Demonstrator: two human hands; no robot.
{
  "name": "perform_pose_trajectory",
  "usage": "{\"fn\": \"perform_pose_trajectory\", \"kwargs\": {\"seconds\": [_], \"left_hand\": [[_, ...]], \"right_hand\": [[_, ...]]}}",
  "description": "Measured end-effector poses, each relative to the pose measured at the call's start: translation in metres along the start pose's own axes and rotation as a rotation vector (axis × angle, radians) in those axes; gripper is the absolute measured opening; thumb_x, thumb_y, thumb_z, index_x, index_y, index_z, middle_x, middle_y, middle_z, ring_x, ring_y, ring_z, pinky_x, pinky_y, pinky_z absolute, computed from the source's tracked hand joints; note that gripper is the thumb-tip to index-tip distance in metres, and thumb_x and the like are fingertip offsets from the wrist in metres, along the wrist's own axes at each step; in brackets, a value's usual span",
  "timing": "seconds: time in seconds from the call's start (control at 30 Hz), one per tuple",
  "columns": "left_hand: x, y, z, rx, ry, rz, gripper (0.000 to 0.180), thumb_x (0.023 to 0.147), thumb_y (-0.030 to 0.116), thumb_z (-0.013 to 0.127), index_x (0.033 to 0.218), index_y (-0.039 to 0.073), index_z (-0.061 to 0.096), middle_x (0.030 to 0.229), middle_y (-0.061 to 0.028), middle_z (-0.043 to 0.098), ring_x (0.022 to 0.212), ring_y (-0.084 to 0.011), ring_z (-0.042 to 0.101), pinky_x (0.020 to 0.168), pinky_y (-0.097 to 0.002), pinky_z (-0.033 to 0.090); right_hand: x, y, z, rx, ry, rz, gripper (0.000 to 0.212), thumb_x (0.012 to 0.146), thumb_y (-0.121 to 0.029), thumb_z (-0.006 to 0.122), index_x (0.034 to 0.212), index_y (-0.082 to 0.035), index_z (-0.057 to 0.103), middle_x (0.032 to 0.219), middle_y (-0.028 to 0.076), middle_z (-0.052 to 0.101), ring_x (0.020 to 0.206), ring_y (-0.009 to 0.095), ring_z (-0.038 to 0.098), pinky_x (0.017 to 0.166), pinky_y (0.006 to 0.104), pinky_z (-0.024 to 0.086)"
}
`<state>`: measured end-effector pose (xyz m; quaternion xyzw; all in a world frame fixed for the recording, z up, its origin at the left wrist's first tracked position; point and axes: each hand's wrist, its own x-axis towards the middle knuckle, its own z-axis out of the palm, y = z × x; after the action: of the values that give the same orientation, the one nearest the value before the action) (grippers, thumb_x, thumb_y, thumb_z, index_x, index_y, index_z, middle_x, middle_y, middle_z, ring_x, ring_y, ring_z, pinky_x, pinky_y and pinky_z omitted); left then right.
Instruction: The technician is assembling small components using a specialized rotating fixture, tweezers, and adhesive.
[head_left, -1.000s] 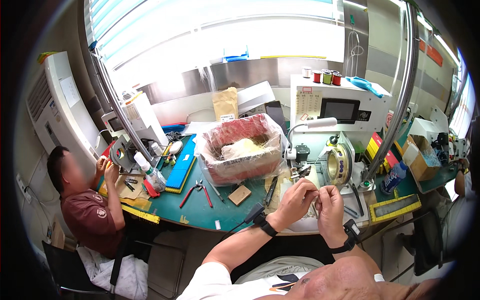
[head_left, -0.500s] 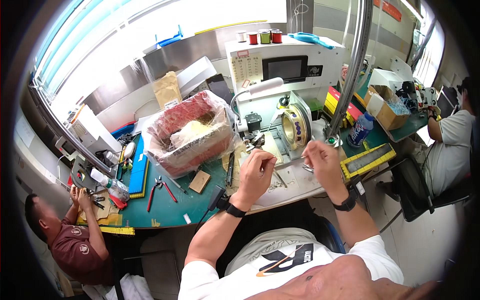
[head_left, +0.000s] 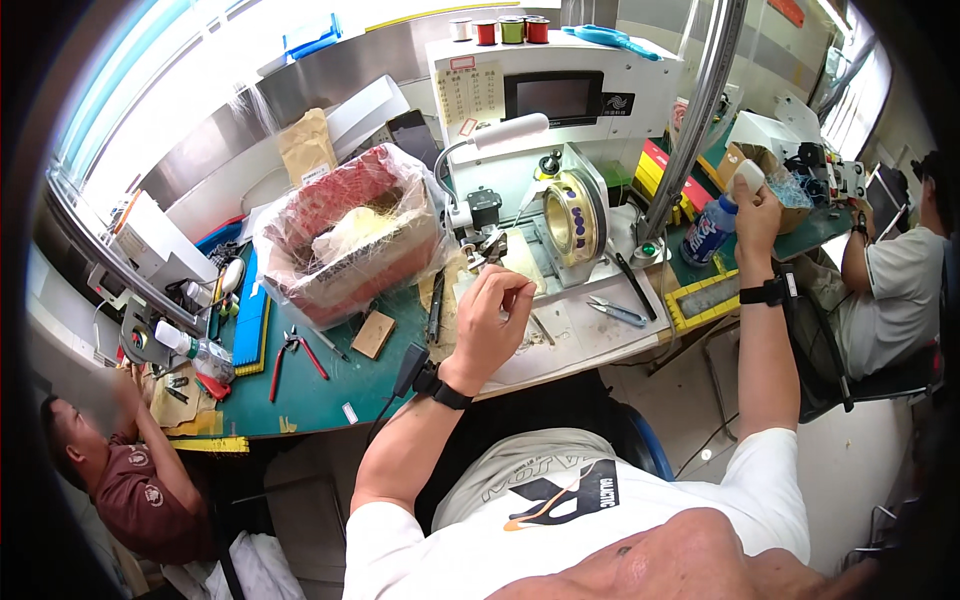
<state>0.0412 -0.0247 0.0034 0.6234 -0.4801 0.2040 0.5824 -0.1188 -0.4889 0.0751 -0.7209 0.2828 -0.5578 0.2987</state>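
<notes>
My left hand (head_left: 495, 318) hovers over the white work surface in front of the winding machine (head_left: 570, 225), fingers curled and pinched; whatever they hold is too small to make out. Out to the right, my right hand (head_left: 757, 215) is raised with its fingers closed on a small white object (head_left: 747, 177). It is beside the top of a blue bottle (head_left: 706, 238) on the bench. Below the machine's golden ring lie small pliers (head_left: 618, 311) and a black-handled tool (head_left: 636, 285).
A plastic-lined red box (head_left: 350, 235) with pale fibres stands left of the machine. Red-handled cutters (head_left: 298, 362) and a wooden block (head_left: 373, 335) lie on the green mat. A metal post (head_left: 690, 130) rises near my right arm. Co-workers sit at both sides.
My right hand has moved away from near my left hand, up and right to the blue bottle, and now grips a white object. Pliers under it have come into view. My left hand stays pinched.
</notes>
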Motion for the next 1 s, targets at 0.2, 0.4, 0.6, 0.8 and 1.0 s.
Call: {"fn": "perform_pose_trajectory", "kwargs": {"seconds": [0.2,0.4,0.6,0.8,1.0], "left_hand": [[-0.002,-0.004,-0.002,0.011,0.000,0.013,0.016,0.097,-0.003,0.083,0.103,0.003,0.069,0.089,-0.0060,0.066,0.068,-0.0140,0.060,0.059,-0.0290,0.047],[-0.002,-0.002,-0.002,0.031,-0.013,0.009,0.015,0.097,-0.003,0.083,0.102,0.003,0.070,0.089,-0.0060,0.067,0.067,-0.0131,0.060,0.058,-0.0277,0.047],[-0.003,-0.003,-0.001,0.053,-0.028,0.017,0.016,0.097,-0.003,0.084,0.103,0.002,0.071,0.089,-0.0065,0.068,0.067,-0.0131,0.060,0.059,-0.0280,0.048],[-0.002,-0.004,0.000,0.055,-0.032,0.018,0.016,0.097,-0.003,0.085,0.104,0.002,0.071,0.090,-0.0068,0.069,0.067,-0.0130,0.061,0.059,-0.0276,0.049],[-0.002,-0.005,-0.001,0.051,-0.045,0.009,0.016,0.096,-0.003,0.085,0.104,0.002,0.072,0.091,-0.0065,0.070,0.068,-0.0120,0.061,0.059,-0.0274,0.049]], "right_hand": [[-0.076,-0.086,0.003,0.533,0.295,-0.071,0.043,0.116,-0.040,0.069,0.128,0.001,0.065,0.113,0.011,0.076,0.089,0.015,0.070,0.074,0.0278,0.053],[-0.214,-0.131,0.026,1.009,-0.016,0.213,0.036,0.115,-0.031,0.070,0.134,-0.001,0.064,0.119,0.012,0.075,0.089,0.018,0.071,0.069,0.0328,0.054],[-0.256,-0.163,0.041,0.772,-0.292,0.036,0.039,0.100,-0.006,0.086,0.131,0.002,0.063,0.129,0.017,0.075,0.112,0.022,0.076,0.098,0.0350,0.063],[-0.258,-0.161,0.052,0.690,-0.329,-0.094,0.037,0.098,-0.002,0.086,0.128,0.000,0.064,0.127,0.017,0.074,0.118,0.022,0.073,0.103,0.0348,0.060],[-0.261,-0.159,0.056,0.718,-0.344,0.031,0.036,0.099,-0.001,0.085,0.128,0.001,0.064,0.127,0.017,0.074,0.117,0.022,0.073,0.104,0.0354,0.060]]}}
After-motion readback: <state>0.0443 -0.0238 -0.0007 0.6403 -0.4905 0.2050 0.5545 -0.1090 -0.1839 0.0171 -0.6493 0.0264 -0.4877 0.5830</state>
